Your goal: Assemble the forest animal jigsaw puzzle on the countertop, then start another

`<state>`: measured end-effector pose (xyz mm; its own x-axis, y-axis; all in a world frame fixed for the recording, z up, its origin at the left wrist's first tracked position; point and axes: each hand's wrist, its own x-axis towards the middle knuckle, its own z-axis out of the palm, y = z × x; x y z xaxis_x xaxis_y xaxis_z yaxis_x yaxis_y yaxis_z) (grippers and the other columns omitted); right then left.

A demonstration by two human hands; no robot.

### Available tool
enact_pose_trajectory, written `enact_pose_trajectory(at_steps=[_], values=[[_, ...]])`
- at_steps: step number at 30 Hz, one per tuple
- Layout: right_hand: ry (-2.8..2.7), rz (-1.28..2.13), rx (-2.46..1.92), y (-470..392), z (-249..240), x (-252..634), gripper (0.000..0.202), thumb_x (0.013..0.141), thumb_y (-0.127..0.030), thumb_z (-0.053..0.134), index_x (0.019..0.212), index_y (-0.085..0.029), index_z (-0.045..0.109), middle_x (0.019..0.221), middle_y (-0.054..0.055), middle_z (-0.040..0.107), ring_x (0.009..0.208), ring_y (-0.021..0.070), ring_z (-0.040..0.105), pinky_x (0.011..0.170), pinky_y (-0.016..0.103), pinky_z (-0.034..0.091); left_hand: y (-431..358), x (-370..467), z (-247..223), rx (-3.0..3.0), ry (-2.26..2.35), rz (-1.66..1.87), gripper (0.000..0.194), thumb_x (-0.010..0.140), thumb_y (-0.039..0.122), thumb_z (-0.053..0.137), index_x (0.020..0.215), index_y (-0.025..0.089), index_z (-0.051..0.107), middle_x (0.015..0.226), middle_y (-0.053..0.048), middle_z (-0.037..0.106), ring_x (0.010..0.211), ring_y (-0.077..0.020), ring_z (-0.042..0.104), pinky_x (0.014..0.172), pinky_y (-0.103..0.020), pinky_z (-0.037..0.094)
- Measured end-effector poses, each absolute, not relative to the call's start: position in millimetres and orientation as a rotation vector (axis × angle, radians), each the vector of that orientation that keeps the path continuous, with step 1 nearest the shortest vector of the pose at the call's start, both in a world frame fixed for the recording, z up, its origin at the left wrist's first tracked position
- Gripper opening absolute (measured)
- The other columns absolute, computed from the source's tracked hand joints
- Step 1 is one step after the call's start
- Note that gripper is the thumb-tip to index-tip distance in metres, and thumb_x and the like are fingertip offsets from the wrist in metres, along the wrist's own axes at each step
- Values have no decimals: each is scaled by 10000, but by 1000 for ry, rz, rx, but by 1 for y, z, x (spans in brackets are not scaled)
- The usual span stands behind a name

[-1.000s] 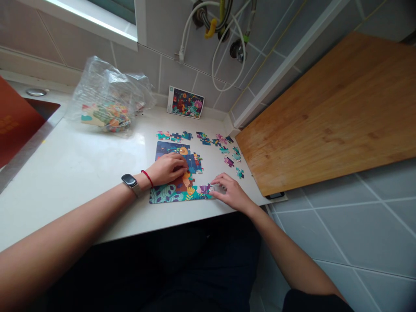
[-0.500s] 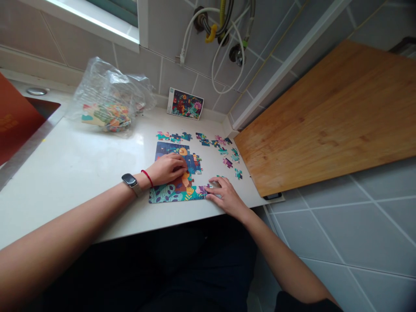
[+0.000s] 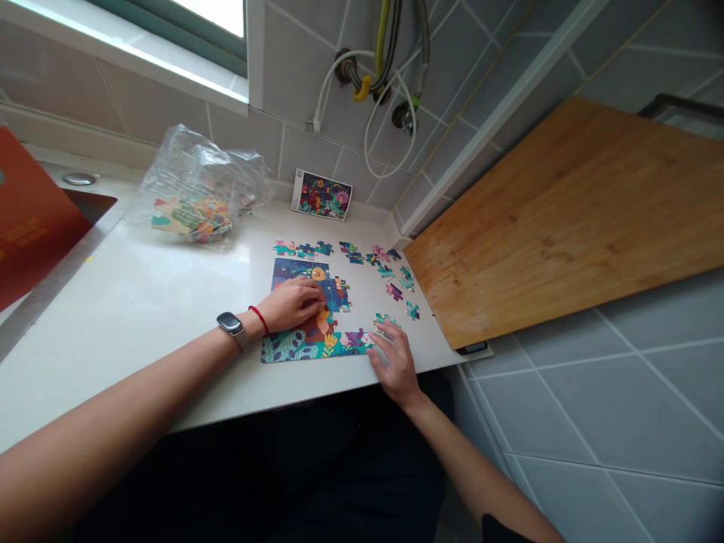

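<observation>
Left grip on sideways-long puzzle

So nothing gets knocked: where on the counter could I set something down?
Widest: the counter between the plastic bag, left forearm and joined puzzle. A smaller gap parts the puzzle from loose pieces beside the wooden board. Crowded: among those pieces and by the right hand.

Soft daylight at your upper left, dimmer toward your right.
You've got pale glare on the glossy white countertop and bright glints on the crumpled clear plastic bag; the dark clothing sinks into shadow, fine detail looks soft, and the edges stretch.
</observation>
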<state>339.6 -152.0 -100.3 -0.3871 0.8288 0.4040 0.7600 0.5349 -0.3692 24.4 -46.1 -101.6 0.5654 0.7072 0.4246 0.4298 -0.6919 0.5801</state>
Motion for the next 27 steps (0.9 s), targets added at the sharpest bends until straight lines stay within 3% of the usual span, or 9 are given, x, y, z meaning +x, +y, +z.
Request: enact_pose_trajectory(at_steps=[6,15,18,22,27], values=[[-1945,10,-1322,-172,-118,337,392,1045,-210,470,1391,-257,649,1306,163,661,1338,314,592,1150,590,505,-44,21,-101,2371,1024,997,303,1054,360,496,942,216,738,966,-80,760,953,-243,671,890,-408,534],[-1886,289,-1589,-129,-104,393,488,916,-373,720,1372,-200,690,1447,179,649,1373,333,593,1202,547,471,-37,14,-99,2355,1230,1063,301,1038,372,520,939,197,745,951,-86,770,890,-240,676,855,-410,532],[-1993,367,-1534,-115,-98,407,440,870,-381,788,1286,-242,751,1343,138,724,1313,335,636,1178,551,493,-46,20,-93,2441,1155,991,287,1051,350,527,982,196,759,1021,-92,771,987,-253,673,924,-444,531],[-2054,403,-1427,-108,-91,413,350,903,-371,781,1234,-256,781,1203,112,761,1177,305,691,1094,498,562,-68,35,-82,2558,952,857,237,1048,281,544,1070,207,768,1147,-98,760,1144,-275,647,1009,-476,521],[-2087,534,-1208,-106,-78,416,348,896,-359,820,1232,-280,776,1188,87,743,1111,259,721,1028,426,601,-94,54,-76,2627,736,655,238,1041,243,581,1221,239,736,1309,-101,703,1309,-301,578,1087,-488,502]])
